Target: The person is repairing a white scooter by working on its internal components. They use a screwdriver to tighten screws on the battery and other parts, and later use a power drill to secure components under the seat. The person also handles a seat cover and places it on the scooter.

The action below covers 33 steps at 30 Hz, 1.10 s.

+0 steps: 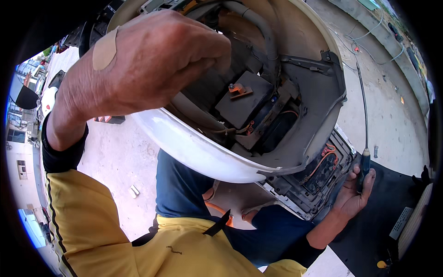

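My left hand (157,60), with a plaster on its back, is raised over an open white scooter body (197,151); its fingers are curled, and what they hold, if anything, is hidden. Inside the body sits a dark rectangular component (237,109) with a small orange part (237,90) on top and wiring around it. My right hand (350,194) grips a long screwdriver (363,168) upright by its dark handle, beside a black tray (310,189) with orange wires below the body's right edge.
Cables (385,61) lie by a concrete ledge (383,41) at upper right. A black board (387,203) with a grey perforated strip (400,221) is at lower right. My seated legs (180,184) are under the body. A small pale object (134,190) lies on the ground.
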{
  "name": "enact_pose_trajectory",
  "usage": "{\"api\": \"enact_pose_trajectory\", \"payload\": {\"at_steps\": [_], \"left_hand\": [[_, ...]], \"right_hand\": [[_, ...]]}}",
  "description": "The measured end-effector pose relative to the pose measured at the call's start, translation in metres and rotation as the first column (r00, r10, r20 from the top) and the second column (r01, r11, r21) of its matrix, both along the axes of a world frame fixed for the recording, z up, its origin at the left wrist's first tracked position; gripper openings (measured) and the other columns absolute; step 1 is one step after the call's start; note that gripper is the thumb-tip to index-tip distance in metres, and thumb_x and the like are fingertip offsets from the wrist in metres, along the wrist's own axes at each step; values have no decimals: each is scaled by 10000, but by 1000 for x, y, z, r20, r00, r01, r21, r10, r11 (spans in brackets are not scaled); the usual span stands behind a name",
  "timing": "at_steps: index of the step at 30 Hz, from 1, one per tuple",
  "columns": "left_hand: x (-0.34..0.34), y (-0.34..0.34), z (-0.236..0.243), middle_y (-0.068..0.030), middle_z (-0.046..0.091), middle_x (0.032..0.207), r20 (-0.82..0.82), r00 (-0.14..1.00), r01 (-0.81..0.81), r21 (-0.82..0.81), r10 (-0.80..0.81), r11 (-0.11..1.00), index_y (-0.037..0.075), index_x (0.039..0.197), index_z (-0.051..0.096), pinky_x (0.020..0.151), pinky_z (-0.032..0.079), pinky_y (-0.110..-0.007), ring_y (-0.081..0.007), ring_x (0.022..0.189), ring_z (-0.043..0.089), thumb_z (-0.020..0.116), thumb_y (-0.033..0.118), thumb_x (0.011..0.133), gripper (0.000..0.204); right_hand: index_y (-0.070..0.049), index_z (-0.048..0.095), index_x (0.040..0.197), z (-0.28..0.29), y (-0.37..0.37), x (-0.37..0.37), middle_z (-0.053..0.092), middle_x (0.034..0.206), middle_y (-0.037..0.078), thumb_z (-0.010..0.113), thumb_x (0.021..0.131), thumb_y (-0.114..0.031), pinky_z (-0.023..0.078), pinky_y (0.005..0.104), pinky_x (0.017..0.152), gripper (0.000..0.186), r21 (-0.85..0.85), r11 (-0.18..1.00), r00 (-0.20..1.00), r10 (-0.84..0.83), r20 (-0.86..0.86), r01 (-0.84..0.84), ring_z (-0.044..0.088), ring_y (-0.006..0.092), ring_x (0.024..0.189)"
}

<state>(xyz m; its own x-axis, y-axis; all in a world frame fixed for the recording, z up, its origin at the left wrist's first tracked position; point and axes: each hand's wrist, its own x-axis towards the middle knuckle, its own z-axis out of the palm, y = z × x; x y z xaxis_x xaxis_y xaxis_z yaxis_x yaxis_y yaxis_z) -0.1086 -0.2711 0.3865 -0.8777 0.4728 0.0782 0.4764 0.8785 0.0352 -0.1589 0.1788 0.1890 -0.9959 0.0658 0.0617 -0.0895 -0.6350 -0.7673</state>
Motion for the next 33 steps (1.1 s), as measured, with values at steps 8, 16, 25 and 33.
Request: {"api": "enact_pose_trajectory", "payload": {"at_steps": [8,16,25,33], "left_hand": [[26,-13,-32,-89,600,753,-19,972,-178,583,233,793,13,800,602,572,458,-317,-195,626,576,461,-29,644,214],[20,0,-28,-16,513,620,245,827,-512,700,507,498,45,834,635,509,307,-298,-130,510,441,560,181,715,196],[16,-5,-25,7,472,716,286,735,-638,598,615,484,38,1113,646,518,290,-275,-106,546,371,834,739,667,852],[-4,-16,-3,-28,497,805,365,908,-343,358,208,869,81,758,633,523,444,-301,-161,699,569,781,300,616,300]], "right_hand": [[-20,534,1224,39,-52,17,618,1175,242,709,947,-123,563,267,724,344,327,929,971,216,-101,-173,651,210,874],[-34,577,1180,80,-91,0,600,1229,253,814,837,-166,579,290,670,436,712,684,916,370,-154,-157,658,243,890],[15,715,1012,136,-191,-19,737,1062,239,808,715,53,566,388,786,313,698,498,669,743,-38,-514,715,305,889],[34,721,1012,168,-203,-30,732,1130,256,806,820,-54,575,409,923,227,326,459,558,745,366,-827,731,345,1058]]}}
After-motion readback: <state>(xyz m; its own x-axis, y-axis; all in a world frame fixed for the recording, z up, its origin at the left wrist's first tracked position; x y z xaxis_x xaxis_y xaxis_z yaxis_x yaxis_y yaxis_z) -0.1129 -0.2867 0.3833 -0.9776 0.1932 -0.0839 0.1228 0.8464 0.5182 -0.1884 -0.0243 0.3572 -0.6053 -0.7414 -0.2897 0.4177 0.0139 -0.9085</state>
